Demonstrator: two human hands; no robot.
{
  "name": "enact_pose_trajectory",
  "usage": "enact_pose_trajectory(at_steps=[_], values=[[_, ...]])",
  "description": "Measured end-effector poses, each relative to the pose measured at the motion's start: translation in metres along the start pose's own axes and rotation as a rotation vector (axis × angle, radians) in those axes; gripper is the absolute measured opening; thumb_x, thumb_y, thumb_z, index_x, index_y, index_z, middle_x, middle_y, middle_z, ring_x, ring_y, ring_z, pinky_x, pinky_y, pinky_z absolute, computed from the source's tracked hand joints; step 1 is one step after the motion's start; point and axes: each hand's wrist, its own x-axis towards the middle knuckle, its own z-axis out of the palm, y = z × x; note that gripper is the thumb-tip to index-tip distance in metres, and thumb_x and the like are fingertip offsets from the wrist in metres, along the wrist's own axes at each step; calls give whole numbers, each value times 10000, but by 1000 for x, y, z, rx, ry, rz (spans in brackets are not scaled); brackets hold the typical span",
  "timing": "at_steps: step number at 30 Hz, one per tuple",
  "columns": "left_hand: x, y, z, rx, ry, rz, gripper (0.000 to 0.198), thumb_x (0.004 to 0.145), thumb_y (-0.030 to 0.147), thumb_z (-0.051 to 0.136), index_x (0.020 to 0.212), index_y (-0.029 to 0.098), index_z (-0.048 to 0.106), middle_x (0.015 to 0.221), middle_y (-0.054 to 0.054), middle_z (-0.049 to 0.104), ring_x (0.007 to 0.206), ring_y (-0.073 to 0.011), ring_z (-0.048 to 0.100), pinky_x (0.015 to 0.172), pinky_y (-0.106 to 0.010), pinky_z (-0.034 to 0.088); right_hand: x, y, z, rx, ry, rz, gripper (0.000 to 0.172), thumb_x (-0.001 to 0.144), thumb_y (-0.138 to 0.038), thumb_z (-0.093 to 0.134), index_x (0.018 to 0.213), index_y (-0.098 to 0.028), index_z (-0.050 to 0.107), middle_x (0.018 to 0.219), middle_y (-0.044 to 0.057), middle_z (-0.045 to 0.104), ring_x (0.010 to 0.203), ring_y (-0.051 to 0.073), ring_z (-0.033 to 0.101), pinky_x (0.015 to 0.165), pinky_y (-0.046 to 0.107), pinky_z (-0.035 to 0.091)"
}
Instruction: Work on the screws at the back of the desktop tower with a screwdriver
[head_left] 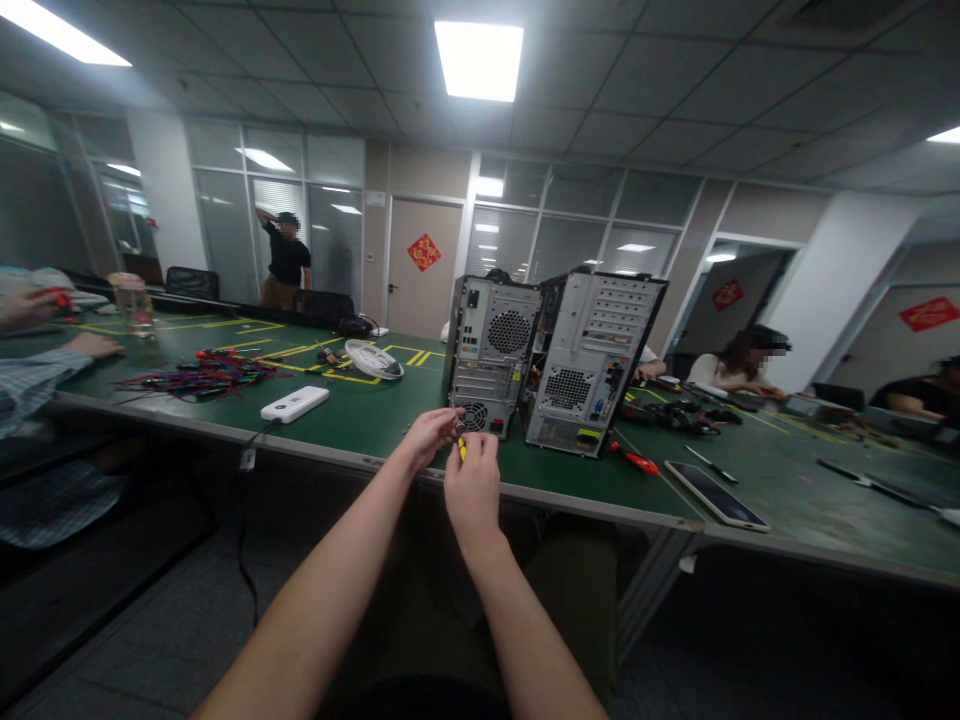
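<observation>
My left hand and my right hand meet just in front of the green table's near edge. Both have their fingers pinched together on a small yellow item between them; I cannot make out what it is. Right behind my hands stand two upright computer cases seen from the back: a darker one on the left and a silver one on the right, touching side by side.
A white power bank with a cable, a white plate and a heap of coloured wires lie left. A red-handled screwdriver and a phone lie right. A person's arms rest at the far left; other people sit and stand beyond.
</observation>
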Motion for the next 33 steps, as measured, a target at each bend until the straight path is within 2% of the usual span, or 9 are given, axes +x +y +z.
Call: enact_pose_trajectory(at_steps=[4,10,14,16,21,24,29,31,33], values=[[-2,2,2,1,19,-6,403,756,336,815,1091,117,774,744,-42,680,620,-91,568,594,-215,393,2,-2,-3,-91,-7,-67,197,938,-87,461,1032,-165,615,1114,125,558,1032,254,552,928,386,480],[-3,2,3,3,32,-3,376,759,334,824,1060,115,776,753,-41,683,627,-91,568,628,-222,425,4,-3,-7,-114,-41,-108,230,940,-84,461,1056,-171,640,1133,130,580,1037,257,537,927,401,470],[-2,3,3,-24,22,7,390,737,351,845,1035,108,777,753,-43,687,629,-93,579,603,-214,406,4,-5,-6,-20,-64,-23,186,1009,-218,453,1054,-202,633,1100,82,520,898,190,602,799,316,507],[-2,4,4,-28,31,7,388,729,346,854,1026,109,777,753,-42,688,628,-92,576,599,-212,405,2,-7,-6,18,-66,17,161,995,-242,477,1053,-208,624,1105,72,492,859,177,611,762,304,513],[-4,6,4,-17,49,-13,397,726,363,862,1027,117,782,801,-65,712,659,-94,598,598,-200,410,-3,-8,-7,108,-56,23,250,864,-125,508,1099,-185,566,1158,101,473,932,210,628,822,347,538],[-5,5,4,-14,42,-1,423,716,387,872,1032,119,785,802,-70,713,653,-92,597,585,-193,409,-5,-6,-6,111,-61,9,270,883,-102,459,1119,-180,564,1171,113,501,985,226,629,859,361,540],[-3,3,4,-29,46,-7,383,735,353,869,1018,109,783,729,-46,685,612,-79,577,575,-186,426,-4,-1,-7,5,-40,-79,312,866,-23,438,1087,-159,612,1200,139,546,1141,257,561,1020,412,482],[-3,2,7,-66,63,-17,329,765,318,851,997,97,779,743,-55,695,617,-81,588,572,-185,435,-4,-1,-7,-20,-56,-95,313,880,-23,437,1101,-153,617,1213,145,546,1148,262,560,1025,417,480],[-3,2,11,-116,89,-35,279,801,292,822,983,87,770,781,-74,714,628,-87,606,556,-184,438,-5,-1,-5,-22,-67,-69,297,920,-58,435,1144,-156,603,1228,144,536,1090,250,600,955,390,515]])
